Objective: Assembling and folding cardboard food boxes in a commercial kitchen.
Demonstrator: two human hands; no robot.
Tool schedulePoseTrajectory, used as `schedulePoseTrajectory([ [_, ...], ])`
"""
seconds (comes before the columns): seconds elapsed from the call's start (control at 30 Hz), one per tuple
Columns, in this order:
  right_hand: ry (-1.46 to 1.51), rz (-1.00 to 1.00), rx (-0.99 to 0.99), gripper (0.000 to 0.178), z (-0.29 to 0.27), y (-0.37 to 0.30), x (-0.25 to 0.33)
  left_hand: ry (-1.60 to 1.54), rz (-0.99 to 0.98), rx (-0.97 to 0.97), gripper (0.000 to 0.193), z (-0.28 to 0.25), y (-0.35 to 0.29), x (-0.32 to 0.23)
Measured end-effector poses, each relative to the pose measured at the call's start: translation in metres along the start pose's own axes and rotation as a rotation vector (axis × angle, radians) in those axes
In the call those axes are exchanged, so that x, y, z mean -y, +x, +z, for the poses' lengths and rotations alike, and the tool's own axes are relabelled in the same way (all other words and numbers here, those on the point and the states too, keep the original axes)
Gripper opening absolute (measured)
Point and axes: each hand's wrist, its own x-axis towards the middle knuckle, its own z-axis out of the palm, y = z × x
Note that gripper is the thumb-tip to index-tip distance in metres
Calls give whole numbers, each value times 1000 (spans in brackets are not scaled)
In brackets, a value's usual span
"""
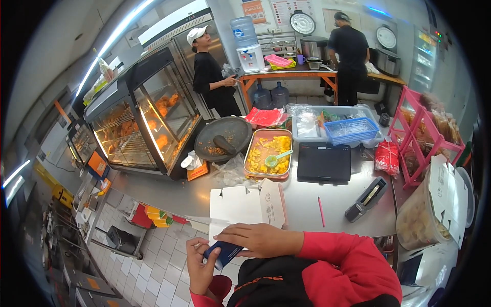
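Close to my body I hold a small dark blue packet with a pale end; its exact kind is not clear. My left hand pinches its left end between thumb and curled fingers. My right hand lies across its top, the fingers closed over it and partly hiding it. Just beyond my hands, at the counter's near edge, stands an open white cardboard food box, its lid raised on the right side.
On the steel counter are a pink pen, a card terminal, a black tablet, a tray of yellow food and a stone mortar. A heated display case stands left. Two people work behind.
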Motion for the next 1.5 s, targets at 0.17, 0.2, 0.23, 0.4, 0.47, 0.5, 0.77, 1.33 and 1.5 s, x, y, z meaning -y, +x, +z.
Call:
schedulePoseTrajectory([
  [0.17,57,171,-74,68,-10,-1,-4,450,476,-317,55,3,11,14],
  [0.2,113,227,-158,67,-9,-4,-13,474,446,-431,66,0,12,11],
  [0.23,98,249,-238,64,-13,-5,-18,473,448,-427,66,-7,15,12],
  [0.4,680,545,-277,67,-25,-26,-42,118,264,-512,68,-43,9,18],
  [0.47,970,691,-206,76,-23,-35,-53,-291,103,-281,59,-49,1,20],
  [0.5,972,692,-205,76,-15,-42,-63,-290,101,-282,59,-49,0,23],
  [0.77,540,324,-32,49,44,-34,-38,-49,-263,273,28,-3,12,32],
  [1.33,911,580,-133,26,34,-19,-30,-27,-351,384,11,-27,1,58],
  [1.5,554,303,-31,25,36,-3,-16,-80,-386,385,11,-27,2,67],
])
